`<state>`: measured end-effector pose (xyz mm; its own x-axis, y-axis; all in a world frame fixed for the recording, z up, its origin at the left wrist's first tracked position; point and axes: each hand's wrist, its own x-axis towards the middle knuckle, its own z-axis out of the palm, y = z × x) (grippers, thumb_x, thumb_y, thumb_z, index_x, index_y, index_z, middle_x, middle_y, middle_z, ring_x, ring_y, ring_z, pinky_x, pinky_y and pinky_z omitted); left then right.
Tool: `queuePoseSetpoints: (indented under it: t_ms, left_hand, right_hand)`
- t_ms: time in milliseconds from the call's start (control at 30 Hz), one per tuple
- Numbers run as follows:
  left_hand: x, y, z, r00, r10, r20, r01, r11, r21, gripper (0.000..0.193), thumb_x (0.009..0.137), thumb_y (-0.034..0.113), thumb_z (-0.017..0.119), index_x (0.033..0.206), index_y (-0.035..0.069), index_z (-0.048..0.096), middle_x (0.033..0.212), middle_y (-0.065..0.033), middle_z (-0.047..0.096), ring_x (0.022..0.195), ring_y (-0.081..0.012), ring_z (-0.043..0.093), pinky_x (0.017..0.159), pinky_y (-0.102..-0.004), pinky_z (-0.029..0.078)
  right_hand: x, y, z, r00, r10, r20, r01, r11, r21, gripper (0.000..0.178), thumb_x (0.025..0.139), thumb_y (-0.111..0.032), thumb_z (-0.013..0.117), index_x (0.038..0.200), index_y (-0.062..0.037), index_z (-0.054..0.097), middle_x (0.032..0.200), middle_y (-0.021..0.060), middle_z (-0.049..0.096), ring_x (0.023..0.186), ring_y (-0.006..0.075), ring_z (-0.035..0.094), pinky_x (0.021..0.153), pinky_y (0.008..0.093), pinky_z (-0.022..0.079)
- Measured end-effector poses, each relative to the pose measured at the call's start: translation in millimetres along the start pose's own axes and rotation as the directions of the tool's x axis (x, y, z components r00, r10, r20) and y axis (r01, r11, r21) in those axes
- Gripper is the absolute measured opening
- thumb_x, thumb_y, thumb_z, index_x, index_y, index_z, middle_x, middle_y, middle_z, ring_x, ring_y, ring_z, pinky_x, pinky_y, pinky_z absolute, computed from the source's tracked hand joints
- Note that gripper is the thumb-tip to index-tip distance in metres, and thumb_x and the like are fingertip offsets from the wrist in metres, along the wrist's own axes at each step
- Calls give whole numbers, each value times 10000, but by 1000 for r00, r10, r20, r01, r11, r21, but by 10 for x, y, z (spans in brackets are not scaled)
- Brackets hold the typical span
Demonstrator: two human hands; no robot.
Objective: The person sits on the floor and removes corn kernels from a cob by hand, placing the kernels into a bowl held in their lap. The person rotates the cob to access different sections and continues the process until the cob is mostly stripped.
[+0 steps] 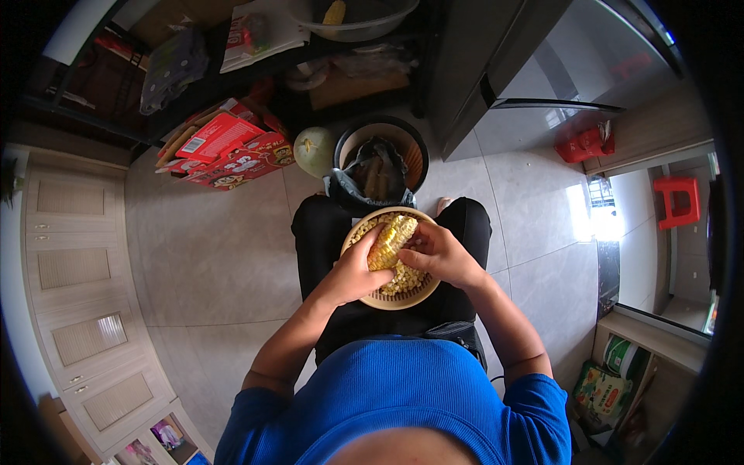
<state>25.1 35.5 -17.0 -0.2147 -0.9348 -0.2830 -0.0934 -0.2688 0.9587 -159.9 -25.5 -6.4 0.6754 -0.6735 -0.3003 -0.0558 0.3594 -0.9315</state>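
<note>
A yellow ear of corn point(391, 242) lies tilted across the middle of the view, its upper end leaning right. My left hand point(358, 267) wraps round its lower left side. From the right, my right hand point(442, 254) presses its thumb and fingers against the ear. Part of the cob's surface looks stripped and pale. Under both hands a round tan basket point(408, 302) rests on my lap, with loose corn kernels point(404, 284) covering its bottom.
Just beyond my knees stands a bin point(425, 155) with a dark bag. Left of it are a pale green round gourd point(315, 151) and red cardboard boxes point(232, 151). A shelf holds a clear bowl point(364, 29) with another corn ear. A red stool point(676, 203) stands far right.
</note>
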Motion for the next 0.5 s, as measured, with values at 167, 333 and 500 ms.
queuePoseSetpoints:
  t_ms: [167, 333, 500]
  left_hand:
    - [-8, 38, 0, 997, -56, 45, 62, 989, -134, 658, 705, -43, 630, 1305, -38, 361, 1219, -105, 496, 1121, -164, 483, 952, -286, 386]
    - [-34, 39, 0, 996, -79, 35, 82, 989, -121, 673, 705, -24, 646, 1310, -42, 353, 1222, -114, 495, 1121, -167, 482, 947, -288, 390]
    - [-69, 58, 108, 996, -66, -53, 70, 994, 79, 693, 701, 6, 644, 1323, -25, 340, 1209, -136, 509, 1125, -178, 487, 947, -301, 395]
  right_hand:
    - [-26, -63, 8, 1000, -14, -9, 13, 995, -97, 380, 831, -111, 640, 1138, 65, 503, 968, 48, 598, 862, 81, 562, 769, 231, 477]
    - [-13, -59, 6, 1000, 3, -2, -3, 997, -77, 393, 838, -112, 630, 1158, 66, 487, 1000, 60, 593, 884, 89, 563, 756, 235, 485]
    - [-23, 104, 29, 997, 65, -37, -64, 997, 42, 333, 839, -69, 608, 1122, 59, 486, 1008, 77, 585, 913, 124, 574, 791, 254, 483]
